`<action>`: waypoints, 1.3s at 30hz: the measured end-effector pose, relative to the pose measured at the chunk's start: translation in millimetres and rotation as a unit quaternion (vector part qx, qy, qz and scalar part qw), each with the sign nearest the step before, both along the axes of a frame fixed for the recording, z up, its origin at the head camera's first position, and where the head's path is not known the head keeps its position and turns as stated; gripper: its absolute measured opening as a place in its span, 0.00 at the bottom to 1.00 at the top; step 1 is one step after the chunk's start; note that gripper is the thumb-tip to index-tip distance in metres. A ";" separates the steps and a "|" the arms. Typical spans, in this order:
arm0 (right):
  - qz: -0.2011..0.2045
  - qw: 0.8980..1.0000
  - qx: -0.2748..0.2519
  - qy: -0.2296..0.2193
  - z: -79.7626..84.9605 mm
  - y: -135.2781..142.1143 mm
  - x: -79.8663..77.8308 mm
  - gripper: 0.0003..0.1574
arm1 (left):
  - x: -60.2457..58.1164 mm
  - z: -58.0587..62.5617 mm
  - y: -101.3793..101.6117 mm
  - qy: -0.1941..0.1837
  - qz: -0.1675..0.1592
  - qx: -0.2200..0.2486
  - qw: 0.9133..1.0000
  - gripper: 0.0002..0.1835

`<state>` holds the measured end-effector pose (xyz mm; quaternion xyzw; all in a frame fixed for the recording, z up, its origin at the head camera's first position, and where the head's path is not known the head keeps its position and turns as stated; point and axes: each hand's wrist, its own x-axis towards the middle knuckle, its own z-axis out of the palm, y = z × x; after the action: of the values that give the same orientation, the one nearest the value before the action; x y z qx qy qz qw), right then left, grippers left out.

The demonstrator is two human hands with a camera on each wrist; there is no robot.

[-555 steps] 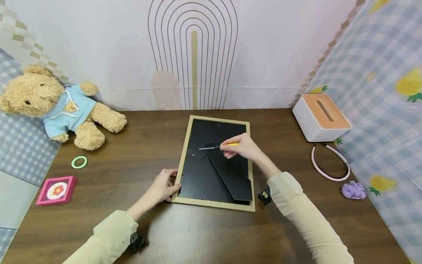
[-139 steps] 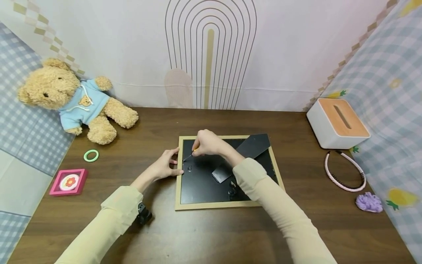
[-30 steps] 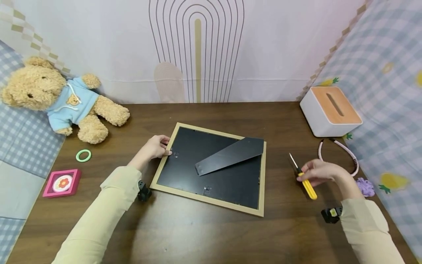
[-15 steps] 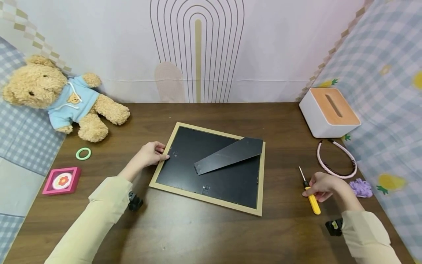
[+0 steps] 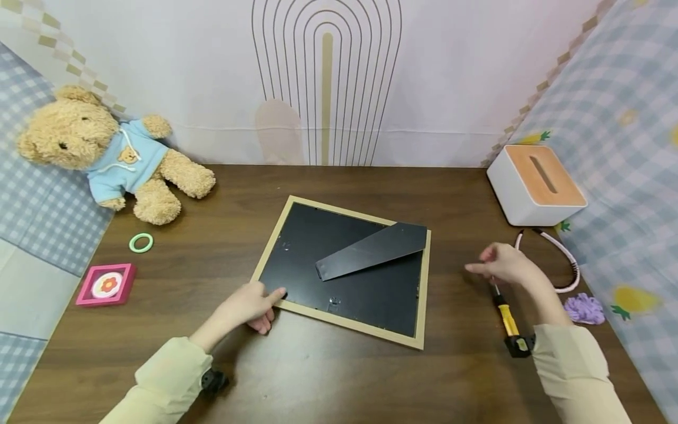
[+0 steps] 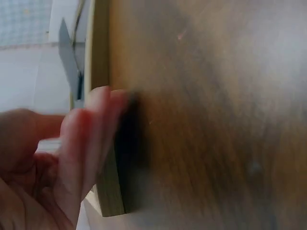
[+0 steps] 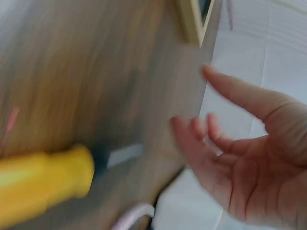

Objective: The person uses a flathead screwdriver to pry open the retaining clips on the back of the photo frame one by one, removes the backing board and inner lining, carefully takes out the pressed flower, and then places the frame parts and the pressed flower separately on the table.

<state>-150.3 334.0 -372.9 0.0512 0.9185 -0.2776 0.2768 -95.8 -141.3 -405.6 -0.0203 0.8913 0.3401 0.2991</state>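
A picture frame (image 5: 349, 323) with a light wood rim lies back up on the table, its black stand leg (image 5: 373, 250) slanting across the black backing. My left hand (image 5: 243, 307) is at its near left corner, thumb stretched over the rim. In the left wrist view the blurred, fairly straight fingers (image 6: 81, 153) overlap the wooden side (image 6: 100, 48). Right of the frame, a screwdriver (image 5: 508, 320) with a yellow handle lies on the table. My right hand (image 5: 505, 265) is above its tip, holding nothing; the right wrist view shows the fingers (image 7: 249, 98) spread apart from the handle (image 7: 48, 184).
A white tissue box (image 5: 537, 188) with a wooden lid, a pink headband (image 5: 572, 265) and a purple scrunchie (image 5: 584, 309) are at the right. At the left are a teddy bear (image 5: 119, 156), a green ring (image 5: 140, 242) and a pink box (image 5: 106, 285) with a flower.
My right hand has put the screwdriver down, let go of it and moved up toward the frame. My left hand has slid from the frame's left side to its near left corner.
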 end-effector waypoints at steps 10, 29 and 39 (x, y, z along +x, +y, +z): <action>-0.041 0.978 -0.152 0.135 -5.2 -56.5 -28.8 0.26 | -33.5 -14.3 0.9 0.145 0.001 -0.116 0.983 0.25; 0.152 0.975 -0.164 0.002 -30.7 -140.9 -42.7 0.30 | -181.0 -121.9 -31.3 0.315 0.032 -0.230 0.920 0.17; 0.140 0.968 -0.209 -0.026 -49.1 -168.2 -30.0 0.18 | -105.3 -23.3 -6.7 0.172 0.058 0.035 0.983 0.32</action>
<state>-180.2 165.7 -421.9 -0.1297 0.8308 -0.4204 0.3408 -201.1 -148.1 -428.9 -0.0029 0.9145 0.3859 0.1212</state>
